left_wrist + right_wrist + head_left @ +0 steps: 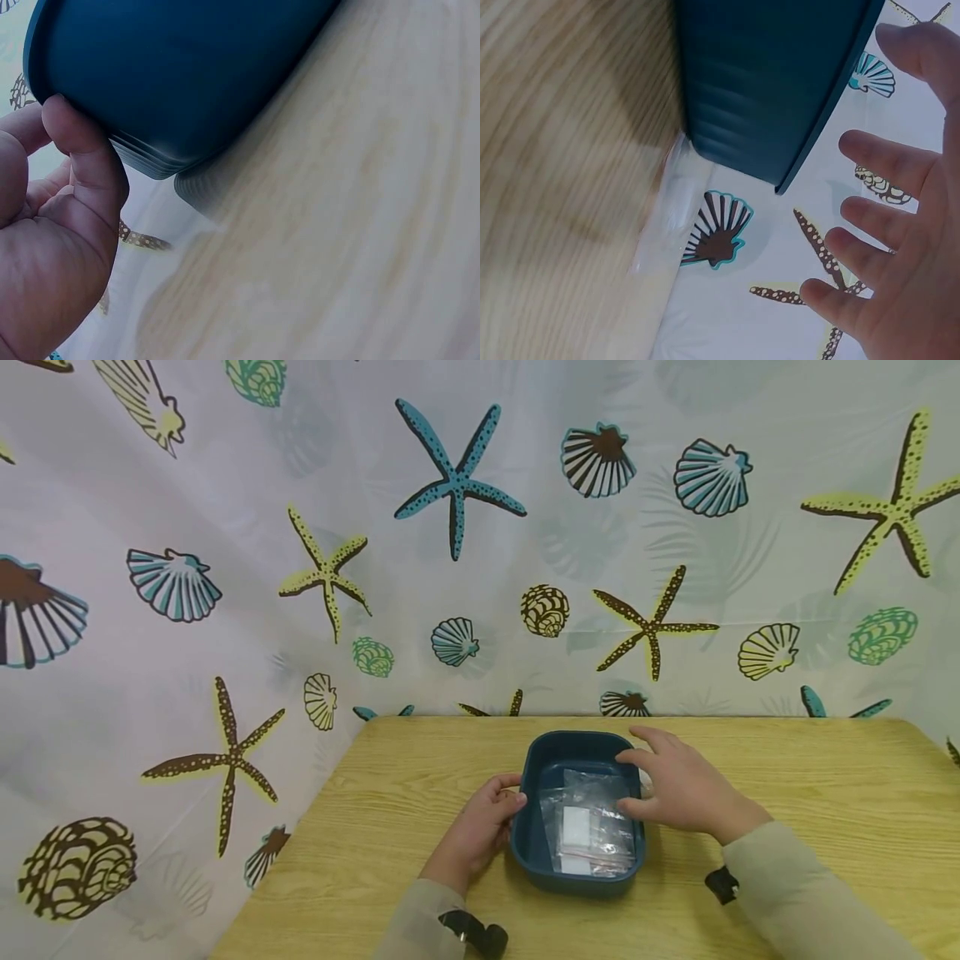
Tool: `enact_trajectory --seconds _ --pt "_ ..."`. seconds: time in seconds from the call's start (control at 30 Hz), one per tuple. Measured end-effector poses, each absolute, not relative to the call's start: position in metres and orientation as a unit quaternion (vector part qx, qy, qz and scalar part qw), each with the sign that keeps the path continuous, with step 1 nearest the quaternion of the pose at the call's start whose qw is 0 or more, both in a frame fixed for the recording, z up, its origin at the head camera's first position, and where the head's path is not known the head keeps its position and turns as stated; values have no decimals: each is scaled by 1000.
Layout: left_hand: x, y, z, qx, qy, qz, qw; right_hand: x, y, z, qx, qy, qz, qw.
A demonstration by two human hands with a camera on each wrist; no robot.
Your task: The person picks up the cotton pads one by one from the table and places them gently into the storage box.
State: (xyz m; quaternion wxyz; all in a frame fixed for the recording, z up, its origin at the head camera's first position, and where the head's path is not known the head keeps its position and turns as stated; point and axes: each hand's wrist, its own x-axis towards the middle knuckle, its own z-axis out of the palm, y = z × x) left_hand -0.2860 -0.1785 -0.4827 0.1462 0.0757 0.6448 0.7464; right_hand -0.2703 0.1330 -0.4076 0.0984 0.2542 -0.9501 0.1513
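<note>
A dark blue plastic bin (577, 885) stands on the table, holding several clear zip bags (600, 789) with white rectangular pieces (576, 827) among them. At its left side my left hand (483, 822) grips the rim, the thumb (79, 135) against the corner in the left wrist view. Over the right rim hovers my right hand (686, 785), fingers spread and holding nothing. The right wrist view shows those fingers apart from the bin wall (765, 90). A clear plastic bag (671, 210) lies on the table beside the bin, mostly hidden behind my right hand in the head view.
The wood-grain table (825, 810) reaches back to a curtain (510, 568) printed with starfish and shells, which also runs along the left side. Dark straps (472, 933) sit around both sleeved wrists.
</note>
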Motion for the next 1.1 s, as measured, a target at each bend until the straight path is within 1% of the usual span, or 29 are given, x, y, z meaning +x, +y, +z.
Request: enact_trajectory --seconds 0.47,0.73,1.1 --pt "-285 -180 -482 75 651 740 152 -281 166 -425 254 -943 200 76" --pt "-285 -179 -481 75 651 740 153 -284 185 -429 230 -951 197 60" --pt "-285 -179 -481 80 646 744 150 -287 201 -438 218 -956 192 45"
